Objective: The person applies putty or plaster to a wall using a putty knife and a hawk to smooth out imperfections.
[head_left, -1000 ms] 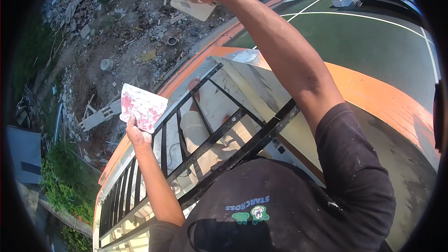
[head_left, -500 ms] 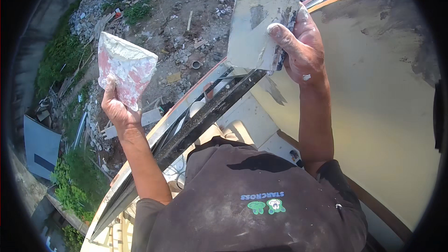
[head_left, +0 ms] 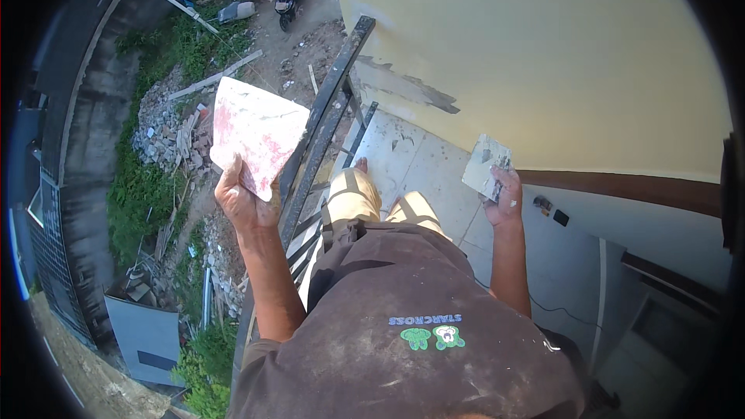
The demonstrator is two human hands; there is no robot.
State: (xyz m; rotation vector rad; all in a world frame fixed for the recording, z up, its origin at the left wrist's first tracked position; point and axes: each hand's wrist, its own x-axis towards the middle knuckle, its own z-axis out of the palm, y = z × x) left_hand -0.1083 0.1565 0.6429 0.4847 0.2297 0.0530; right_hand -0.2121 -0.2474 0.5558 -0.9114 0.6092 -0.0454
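My left hand point(head_left: 248, 200) grips the lower corner of a broad, flat putty spreader point(head_left: 260, 136), its pinkish face smeared with white paste. It is held up beside a black metal railing point(head_left: 324, 112). My right hand point(head_left: 506, 195) is closed round the dark-edged side of a flat, greyish filling knife point(head_left: 483, 167) with dried smears on its blade. That hand is low, over the tiled floor and in front of the yellow wall point(head_left: 543, 54). The wall carries a ragged grey patch point(head_left: 411, 87) near the railing; neither tool appears to touch it.
The railing runs along my left; beyond and below it lie rubble point(head_left: 159, 138), plants and a parked motorcycle point(head_left: 289, 1). Pale tiles point(head_left: 434, 174) are under my feet. A brown band point(head_left: 621, 185) edges the wall. Small objects point(head_left: 549, 208) and a dark cable point(head_left: 566, 313) lie at right.
The view has turned toward the wall and floor. My right hand has dropped and moved away from the spreader, still holding the filling knife. My left hand keeps its spreader, now nearer the railing.
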